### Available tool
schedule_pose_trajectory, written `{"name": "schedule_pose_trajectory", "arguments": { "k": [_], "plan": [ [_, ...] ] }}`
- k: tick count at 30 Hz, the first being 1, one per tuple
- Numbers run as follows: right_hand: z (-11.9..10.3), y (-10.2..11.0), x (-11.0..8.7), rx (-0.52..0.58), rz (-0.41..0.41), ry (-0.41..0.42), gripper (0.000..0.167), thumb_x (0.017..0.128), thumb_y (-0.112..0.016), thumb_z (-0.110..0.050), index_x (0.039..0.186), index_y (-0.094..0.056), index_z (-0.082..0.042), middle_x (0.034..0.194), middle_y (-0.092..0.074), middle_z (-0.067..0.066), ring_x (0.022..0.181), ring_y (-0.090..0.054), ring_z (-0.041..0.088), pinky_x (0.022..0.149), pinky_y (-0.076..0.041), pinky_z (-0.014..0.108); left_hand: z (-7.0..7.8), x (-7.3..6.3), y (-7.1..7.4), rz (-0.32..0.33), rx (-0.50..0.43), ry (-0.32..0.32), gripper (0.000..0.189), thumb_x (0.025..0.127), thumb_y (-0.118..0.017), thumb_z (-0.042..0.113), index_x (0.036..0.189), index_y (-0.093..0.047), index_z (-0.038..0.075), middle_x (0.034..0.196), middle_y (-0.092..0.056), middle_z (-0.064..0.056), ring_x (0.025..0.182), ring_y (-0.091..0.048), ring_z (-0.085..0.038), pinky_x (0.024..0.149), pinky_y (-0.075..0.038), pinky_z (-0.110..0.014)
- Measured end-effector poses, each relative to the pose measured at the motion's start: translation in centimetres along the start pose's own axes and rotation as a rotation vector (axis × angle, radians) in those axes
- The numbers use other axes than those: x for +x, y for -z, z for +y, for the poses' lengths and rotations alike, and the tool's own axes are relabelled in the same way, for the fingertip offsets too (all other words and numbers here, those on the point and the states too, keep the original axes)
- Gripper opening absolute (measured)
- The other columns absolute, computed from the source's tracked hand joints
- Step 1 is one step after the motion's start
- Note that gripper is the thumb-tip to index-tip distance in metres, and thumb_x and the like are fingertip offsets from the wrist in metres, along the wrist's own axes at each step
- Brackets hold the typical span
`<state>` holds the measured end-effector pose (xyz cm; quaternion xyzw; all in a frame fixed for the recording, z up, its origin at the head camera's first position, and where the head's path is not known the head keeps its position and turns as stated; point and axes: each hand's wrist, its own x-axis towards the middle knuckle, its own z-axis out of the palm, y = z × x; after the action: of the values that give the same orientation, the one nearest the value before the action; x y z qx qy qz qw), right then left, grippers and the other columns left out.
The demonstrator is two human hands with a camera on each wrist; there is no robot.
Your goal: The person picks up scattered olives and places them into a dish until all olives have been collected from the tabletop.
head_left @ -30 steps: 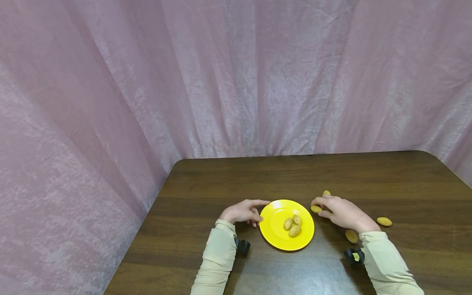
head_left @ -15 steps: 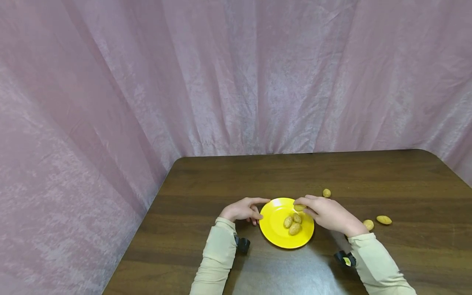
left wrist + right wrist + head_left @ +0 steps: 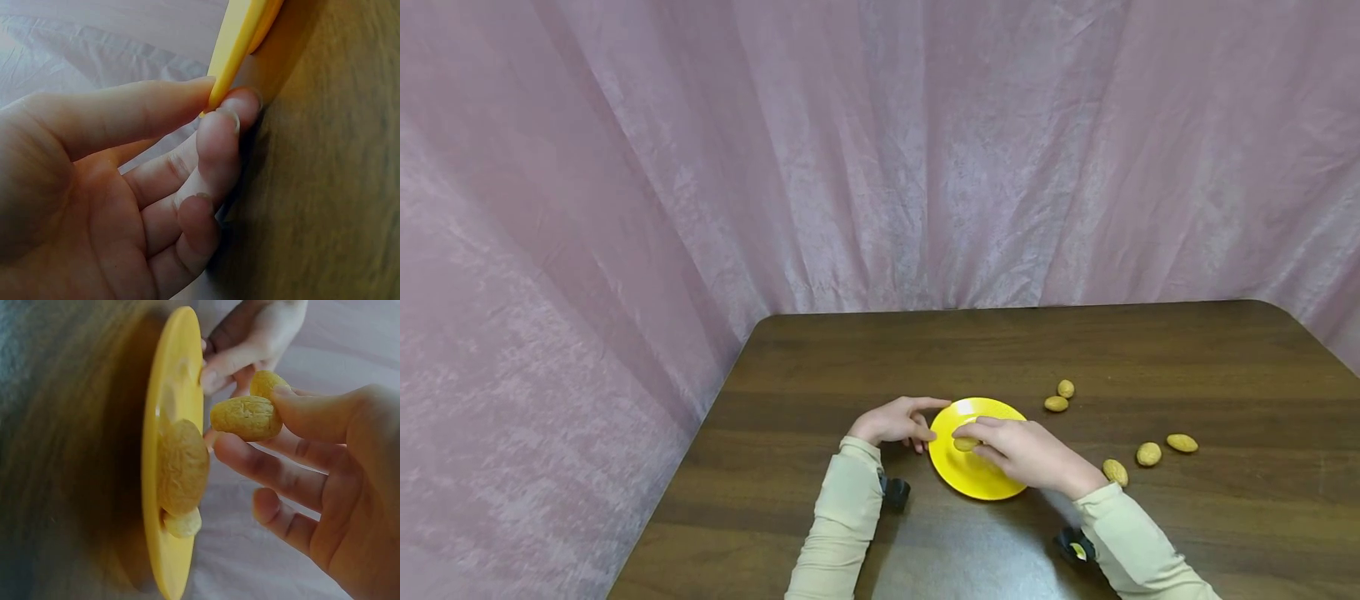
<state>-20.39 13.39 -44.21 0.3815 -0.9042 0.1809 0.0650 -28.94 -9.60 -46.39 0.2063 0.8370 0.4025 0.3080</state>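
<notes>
My left hand [image 3: 893,422] grips the left rim of a yellow plate [image 3: 970,487]; in the left wrist view its thumb lies on the rim with fingers beneath. Over the plate, my right hand [image 3: 1033,454] pinches a wrinkled yellow oval piece [image 3: 245,419], rather like a small potato, between thumb and fingers. A second yellow piece [image 3: 265,381] shows just behind it at the fingertips; whether it is gripped too I cannot tell. On the plate, the right wrist view shows a large oval piece [image 3: 183,467] and a smaller one [image 3: 182,523]. From the head these are hidden under my right hand.
Several similar yellow pieces lie on the brown wooden table [image 3: 835,358] to the right of the plate: two near each other [image 3: 1056,404] towards the back, and more near my right sleeve [image 3: 1135,533]. A pink curtain [image 3: 880,167] hangs behind the table.
My right hand has carried a yellow piece leftward from beside the plate to above its middle, uncovering pieces on the table to the right. The left hand stays at the rim.
</notes>
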Motion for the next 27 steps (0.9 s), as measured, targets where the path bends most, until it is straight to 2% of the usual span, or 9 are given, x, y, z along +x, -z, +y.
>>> {"name": "schedule_pose_trajectory", "arguments": {
  "k": [11, 19, 27],
  "plan": [
    [0.0, -0.6, 0.2, 0.012, -0.044, -0.01, 0.025, 0.093, -0.062, -0.012, 0.117, -0.065, -0.018, 0.106, -0.067, -0.003, 0.082, -0.062, 0.005, 0.073, -0.055, 0.031, 0.1, -0.1, -0.1, 0.007, -0.008, 0.006, 0.056, 0.091, -0.063, 0.009, 0.143, -0.048, 0.021, 0.071, -0.064, -0.002, 0.06, -0.06, -0.013, 0.057, -0.045, -0.022],
    [0.4, -0.4, 0.1, 0.002, 0.022, -0.019, 0.026, 0.09, -0.066, -0.011, 0.115, -0.066, -0.017, 0.104, -0.061, -0.004, 0.073, -0.052, 0.0, 0.063, -0.048, 0.022, 0.1, -0.1, -0.1, 0.007, -0.009, 0.006, 0.056, 0.091, -0.063, 0.008, 0.144, -0.048, 0.019, 0.073, -0.065, -0.006, 0.06, -0.06, -0.012, 0.056, -0.045, -0.022],
    [1.3, 0.6, -0.2, 0.019, 0.074, -0.105, 0.026, 0.089, -0.066, -0.004, 0.113, -0.068, -0.013, 0.099, -0.058, -0.004, 0.076, -0.056, 0.003, 0.065, -0.049, 0.022, 0.2, -0.1, 0.0, 0.009, -0.006, 0.013, 0.056, 0.091, -0.064, 0.009, 0.144, -0.048, 0.019, 0.074, -0.066, -0.008, 0.061, -0.059, -0.013, 0.057, -0.046, -0.022]
  ]
}}
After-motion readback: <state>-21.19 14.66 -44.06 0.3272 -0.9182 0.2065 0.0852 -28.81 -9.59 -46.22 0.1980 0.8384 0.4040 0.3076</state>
